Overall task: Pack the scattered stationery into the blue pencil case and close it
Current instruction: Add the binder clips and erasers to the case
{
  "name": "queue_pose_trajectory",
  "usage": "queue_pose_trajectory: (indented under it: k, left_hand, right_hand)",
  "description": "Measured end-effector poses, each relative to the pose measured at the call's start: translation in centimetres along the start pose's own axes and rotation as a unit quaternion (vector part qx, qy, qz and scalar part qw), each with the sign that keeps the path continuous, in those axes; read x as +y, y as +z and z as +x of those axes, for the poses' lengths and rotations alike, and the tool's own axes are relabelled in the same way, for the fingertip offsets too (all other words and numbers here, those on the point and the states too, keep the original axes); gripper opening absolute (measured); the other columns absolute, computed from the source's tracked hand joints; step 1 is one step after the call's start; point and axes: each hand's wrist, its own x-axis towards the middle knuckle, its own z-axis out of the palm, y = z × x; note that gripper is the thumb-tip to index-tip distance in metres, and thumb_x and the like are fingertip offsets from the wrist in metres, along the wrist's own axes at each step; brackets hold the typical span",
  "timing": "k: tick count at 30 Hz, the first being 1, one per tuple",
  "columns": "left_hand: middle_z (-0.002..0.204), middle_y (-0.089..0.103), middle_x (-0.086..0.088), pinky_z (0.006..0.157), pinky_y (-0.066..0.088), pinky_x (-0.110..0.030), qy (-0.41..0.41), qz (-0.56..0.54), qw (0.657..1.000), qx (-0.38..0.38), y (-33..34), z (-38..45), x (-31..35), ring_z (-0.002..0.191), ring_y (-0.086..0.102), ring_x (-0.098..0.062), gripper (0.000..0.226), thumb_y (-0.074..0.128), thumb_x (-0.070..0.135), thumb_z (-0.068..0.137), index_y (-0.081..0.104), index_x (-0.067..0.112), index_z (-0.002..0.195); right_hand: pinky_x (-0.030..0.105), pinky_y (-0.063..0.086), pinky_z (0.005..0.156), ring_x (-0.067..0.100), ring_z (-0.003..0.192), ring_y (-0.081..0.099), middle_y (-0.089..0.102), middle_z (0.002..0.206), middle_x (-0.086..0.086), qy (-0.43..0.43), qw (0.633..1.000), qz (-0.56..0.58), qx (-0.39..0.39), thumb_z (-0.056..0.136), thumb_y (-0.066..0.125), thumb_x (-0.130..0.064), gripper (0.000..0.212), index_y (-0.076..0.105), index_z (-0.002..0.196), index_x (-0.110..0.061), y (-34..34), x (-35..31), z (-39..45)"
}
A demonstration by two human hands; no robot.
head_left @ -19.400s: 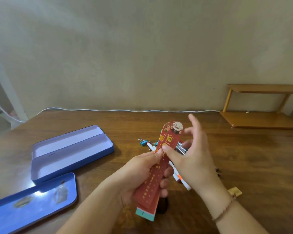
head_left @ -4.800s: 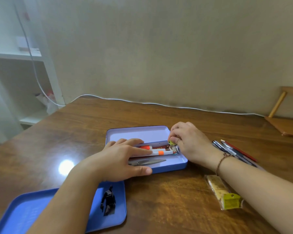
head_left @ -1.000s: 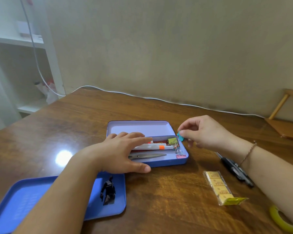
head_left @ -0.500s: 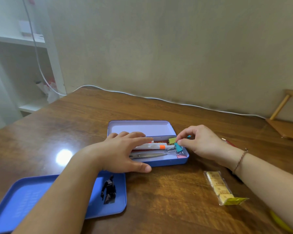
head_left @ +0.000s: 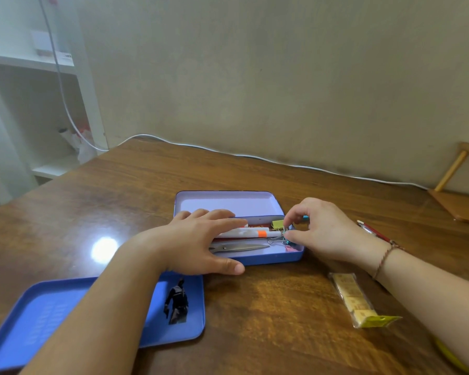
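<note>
Left hand (head_left: 201,244) is lying spread flat over the pencil case (head_left: 271,259), right hand (head_left: 322,231) is pinching a half-hidden teal clip (head_left: 285,240)

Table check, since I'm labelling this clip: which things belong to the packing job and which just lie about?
Job:
- blue pencil case
- lid
- scissors
- white marker
- binder clips
- yellow packet
- red pen

Lying about:
- white cable
- wooden rack
- white shelf
</note>
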Motion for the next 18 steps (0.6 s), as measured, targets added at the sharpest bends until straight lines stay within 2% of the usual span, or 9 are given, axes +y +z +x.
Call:
queue_pose_trajectory:
  k: [8,13,15,18]
  left_hand:
    - [0.159,0.01,0.021,0.116,0.01,-0.038,0.001,0.005,1.0,0.002,0.0,0.0,0.1,0.145,0.013,-0.013,0.08,0.053,0.073,0.08,0.015,0.053,0.148]
    - [0.159,0.011,0.022,0.116,0.01,-0.038,0.0,-0.001,1.0,0.007,0.1,0.0,0.0,0.144,0.014,-0.013,0.08,0.054,0.072,0.08,0.016,0.053,0.147]
    - [0.159,0.011,0.022,0.116,0.01,-0.038,0.0,-0.001,1.0,0.005,0.1,0.0,0.0,0.144,0.014,-0.013,0.08,0.053,0.072,0.08,0.016,0.054,0.147]
    - [0.159,0.011,0.022,0.116,0.01,-0.038,0.001,0.003,1.0,0.005,0.1,-0.1,0.0,0.144,0.014,-0.012,0.08,0.053,0.072,0.08,0.015,0.053,0.147]
  right_hand:
    - [0.024,0.045,0.073,0.005,0.089,0.053,0.06,0.1,-0.01,-0.012,1.0,0.023,0.003,0.088,0.067,-0.031,0.004,0.068,0.087,-0.036,-0.3,0.4,0.2]
    - [0.021,0.036,0.061,0.001,0.072,0.047,0.059,0.099,-0.011,-0.019,1.0,0.017,-0.013,0.083,0.071,-0.026,0.01,0.069,0.079,-0.036,-0.1,0.7,0.2]
    - [0.02,0.036,0.061,0.002,0.074,0.05,0.061,0.094,-0.012,-0.024,0.999,0.037,0.014,0.084,0.07,-0.025,0.011,0.069,0.079,-0.035,-0.2,0.9,0.5]
    - [0.023,0.04,0.067,0.005,0.076,0.054,0.066,0.09,-0.009,-0.005,0.991,0.085,0.099,0.088,0.065,-0.02,0.013,0.068,0.086,-0.032,-0.9,1.6,1.4]
